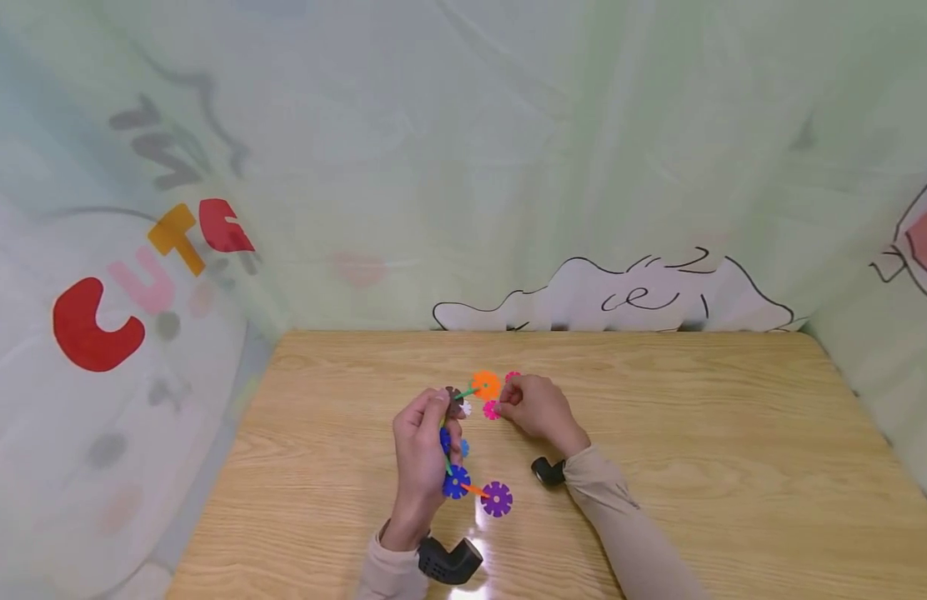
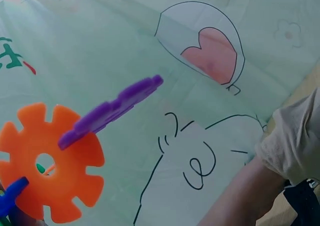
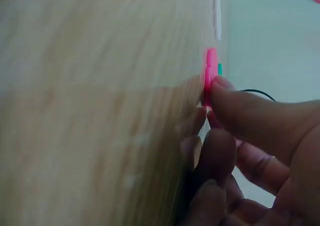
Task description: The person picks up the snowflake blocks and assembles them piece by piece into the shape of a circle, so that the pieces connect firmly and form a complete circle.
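In the head view my left hand (image 1: 418, 454) holds a joined string of notched plastic discs. It includes a dark disc (image 1: 454, 402), an orange disc (image 1: 487, 385) at the far end, blue discs (image 1: 456, 482) and a purple disc (image 1: 497, 499) at the near end. Close up in the left wrist view, a purple disc (image 2: 112, 111) is slotted edge-on into an orange disc (image 2: 70, 186). My right hand (image 1: 542, 408) is low at the table and pinches a small pink notched disc (image 1: 491, 409). The right wrist view has the thumb (image 3: 240, 103) against this pink disc (image 3: 211, 61).
Loose discs lie on the wooden table (image 1: 704, 450): a white disc (image 1: 466, 409), a light blue disc (image 1: 464, 448) and another pink disc (image 1: 513, 377) behind the right hand. A printed curtain (image 1: 463, 167) hangs along the table's back and sides.
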A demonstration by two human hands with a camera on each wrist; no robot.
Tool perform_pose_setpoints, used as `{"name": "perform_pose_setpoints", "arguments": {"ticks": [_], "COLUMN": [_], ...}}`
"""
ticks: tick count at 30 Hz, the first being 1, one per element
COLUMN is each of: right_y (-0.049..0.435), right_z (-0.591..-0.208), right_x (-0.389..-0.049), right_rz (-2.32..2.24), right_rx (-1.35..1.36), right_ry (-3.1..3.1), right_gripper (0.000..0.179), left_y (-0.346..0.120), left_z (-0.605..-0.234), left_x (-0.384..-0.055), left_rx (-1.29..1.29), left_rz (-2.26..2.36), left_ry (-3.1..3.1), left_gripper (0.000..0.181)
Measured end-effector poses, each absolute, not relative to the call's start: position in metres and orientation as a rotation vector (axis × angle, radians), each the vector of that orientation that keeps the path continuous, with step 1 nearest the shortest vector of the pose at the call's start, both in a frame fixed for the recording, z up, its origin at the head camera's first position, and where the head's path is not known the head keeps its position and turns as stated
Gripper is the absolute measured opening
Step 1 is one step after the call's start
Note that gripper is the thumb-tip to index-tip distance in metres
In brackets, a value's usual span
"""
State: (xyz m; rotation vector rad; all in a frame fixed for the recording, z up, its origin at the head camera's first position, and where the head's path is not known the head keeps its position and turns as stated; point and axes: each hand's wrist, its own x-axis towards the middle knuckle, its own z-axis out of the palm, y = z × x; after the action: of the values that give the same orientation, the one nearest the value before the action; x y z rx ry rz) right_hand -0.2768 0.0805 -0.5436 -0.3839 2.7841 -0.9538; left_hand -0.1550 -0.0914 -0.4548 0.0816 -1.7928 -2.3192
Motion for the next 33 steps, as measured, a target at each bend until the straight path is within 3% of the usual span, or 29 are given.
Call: {"name": "perform_pose_setpoints", "arguments": {"ticks": [5,11,18,25,33], "right_y": [0.08,0.075,0.082,0.102,0.111], "right_z": [-0.544,-0.547,-0.543,-0.506,-0.456], "right_x": [-0.273,-0.269,-0.263,-0.254,-0.225], "right_rz": [-0.952,-0.888,-0.932,-1.451,-1.896], "right_rx": [-0.364,-0.41,-0.41,-0.442,-0.543], "right_ry": [2.766,2.794,2.728,2.518,2.513], "right_gripper": [0.019,0.057,0.025,0.017,0.011], "left_y": [-0.089,-0.086,-0.084,-0.084,-0.081], "left_z": [-0.455,-0.455,-0.456,-0.458,-0.46], "left_x": [-0.153,-0.152,-0.151,-0.151,-0.156], "left_rx": [0.068,0.086,0.095,0.051,0.169], "left_rz": [-2.321,-2.338,-2.387,-2.401,-2.444], "left_ry": [-1.802,-1.799,-1.76,-1.855,-1.69], "left_gripper": [0.039,0.038,0.023,0.039,0.034]}}
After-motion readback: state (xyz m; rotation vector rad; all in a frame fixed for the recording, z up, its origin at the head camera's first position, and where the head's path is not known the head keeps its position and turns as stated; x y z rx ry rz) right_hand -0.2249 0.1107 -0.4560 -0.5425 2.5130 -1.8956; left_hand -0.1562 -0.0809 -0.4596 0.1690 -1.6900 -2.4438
